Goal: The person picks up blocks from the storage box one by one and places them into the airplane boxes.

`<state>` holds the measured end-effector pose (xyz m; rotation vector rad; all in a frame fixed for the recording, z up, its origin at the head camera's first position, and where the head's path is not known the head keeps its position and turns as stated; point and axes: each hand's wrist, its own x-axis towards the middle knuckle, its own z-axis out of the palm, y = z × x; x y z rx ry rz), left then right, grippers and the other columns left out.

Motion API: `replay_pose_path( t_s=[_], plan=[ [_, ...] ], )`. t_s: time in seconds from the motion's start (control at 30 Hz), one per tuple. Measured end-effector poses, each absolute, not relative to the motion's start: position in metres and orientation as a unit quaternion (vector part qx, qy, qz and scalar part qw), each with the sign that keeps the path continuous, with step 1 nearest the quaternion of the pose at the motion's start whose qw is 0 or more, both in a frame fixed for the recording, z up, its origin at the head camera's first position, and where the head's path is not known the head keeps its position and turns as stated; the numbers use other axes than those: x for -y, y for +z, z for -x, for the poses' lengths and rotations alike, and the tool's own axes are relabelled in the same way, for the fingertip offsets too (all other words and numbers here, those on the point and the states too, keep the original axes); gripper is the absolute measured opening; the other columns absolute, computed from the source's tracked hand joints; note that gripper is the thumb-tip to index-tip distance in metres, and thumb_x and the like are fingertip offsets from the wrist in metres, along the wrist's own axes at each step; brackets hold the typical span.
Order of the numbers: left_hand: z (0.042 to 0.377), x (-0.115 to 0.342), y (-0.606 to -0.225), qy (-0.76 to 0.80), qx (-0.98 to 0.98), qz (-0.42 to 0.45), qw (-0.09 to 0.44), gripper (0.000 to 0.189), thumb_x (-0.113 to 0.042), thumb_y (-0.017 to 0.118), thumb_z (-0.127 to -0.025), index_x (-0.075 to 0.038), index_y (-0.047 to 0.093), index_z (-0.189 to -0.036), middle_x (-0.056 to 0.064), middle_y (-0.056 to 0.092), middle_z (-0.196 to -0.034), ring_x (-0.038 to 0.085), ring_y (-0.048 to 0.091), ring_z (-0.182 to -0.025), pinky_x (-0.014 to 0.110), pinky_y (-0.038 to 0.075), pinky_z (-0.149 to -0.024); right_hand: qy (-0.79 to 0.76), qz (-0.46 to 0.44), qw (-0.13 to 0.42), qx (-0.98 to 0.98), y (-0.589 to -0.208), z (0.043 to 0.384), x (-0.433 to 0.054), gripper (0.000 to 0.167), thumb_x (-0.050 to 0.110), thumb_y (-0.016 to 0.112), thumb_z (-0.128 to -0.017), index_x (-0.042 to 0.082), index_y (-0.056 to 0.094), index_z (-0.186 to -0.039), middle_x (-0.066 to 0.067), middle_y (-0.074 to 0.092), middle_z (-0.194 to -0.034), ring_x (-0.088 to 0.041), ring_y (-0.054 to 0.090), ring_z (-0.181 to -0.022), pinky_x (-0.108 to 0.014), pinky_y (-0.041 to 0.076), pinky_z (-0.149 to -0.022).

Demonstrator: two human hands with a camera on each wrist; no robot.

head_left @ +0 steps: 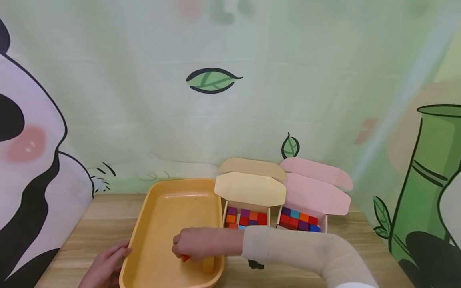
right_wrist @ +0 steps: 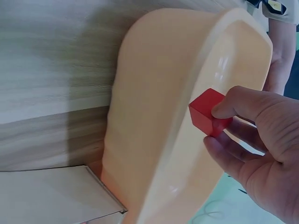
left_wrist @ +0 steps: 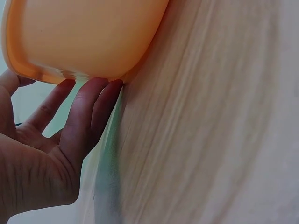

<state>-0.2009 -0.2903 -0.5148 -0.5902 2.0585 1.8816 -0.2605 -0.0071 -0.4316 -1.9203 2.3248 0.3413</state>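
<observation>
A red cube [right_wrist: 205, 112] is pinched between the thumb and fingers of my right hand [right_wrist: 261, 140], over the inside of a yellow-orange plastic tray [head_left: 180, 188]. In the head view, my right hand [head_left: 194, 243] hides most of that cube. Close by, a yellow-orange block [head_left: 208, 265] sits in the tray near its right wall. My left hand [head_left: 108, 264] is at the tray's left side. Its fingertips rest against the outer wall, and in the left wrist view the hand [left_wrist: 51, 135] touches the tray [left_wrist: 88, 37] with fingers extended.
Right of the tray stand two open-lidded boxes, one cream [head_left: 250, 188] and one pink [head_left: 317, 194], both holding several coloured cubes. A small black object [head_left: 255, 264] lies below my right sleeve. Behind the wooden table [head_left: 104, 216] hangs a printed cloth [head_left: 144, 100].
</observation>
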Motion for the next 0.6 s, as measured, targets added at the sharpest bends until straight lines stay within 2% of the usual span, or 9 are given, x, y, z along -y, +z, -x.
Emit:
replay_pose_path(
  t_s=[0.17,0.4,0.6],
  plan=[
    [0.199,0.291,-0.518,0.655,-0.712,0.210,0.144,0.072,-0.039,0.063,-0.100,0.004,0.038,-0.153,0.018,0.070,-0.115,0.032,0.074,-0.090,0.052,0.062,-0.075,0.101,0.631,0.049,-0.768,-0.431,0.259,-0.004,0.012,0.016,0.078,-0.089,0.021,0.071,-0.097,0.011,0.059,-0.094,-0.004,0.050,-0.083,-0.009,0.039,-0.075],
    [0.196,0.298,-0.520,0.635,-0.727,0.209,0.156,0.081,-0.043,0.065,-0.098,0.005,0.032,-0.155,0.024,0.070,-0.116,0.029,0.074,-0.090,0.051,0.062,-0.074,0.088,0.616,0.044,-0.781,-0.423,0.263,-0.019,0.017,0.017,0.077,-0.091,0.021,0.072,-0.107,0.011,0.063,-0.106,-0.005,0.053,-0.094,-0.008,0.042,-0.086],
    [0.199,0.291,-0.519,0.640,-0.724,0.204,0.157,0.083,-0.043,0.065,-0.098,0.006,0.030,-0.155,0.021,0.073,-0.109,0.029,0.074,-0.089,0.050,0.062,-0.074,0.040,0.584,0.031,-0.810,-0.411,0.272,-0.051,0.019,0.018,0.078,-0.091,0.020,0.071,-0.108,0.010,0.066,-0.111,-0.007,0.054,-0.099,-0.007,0.044,-0.087]
  ],
)
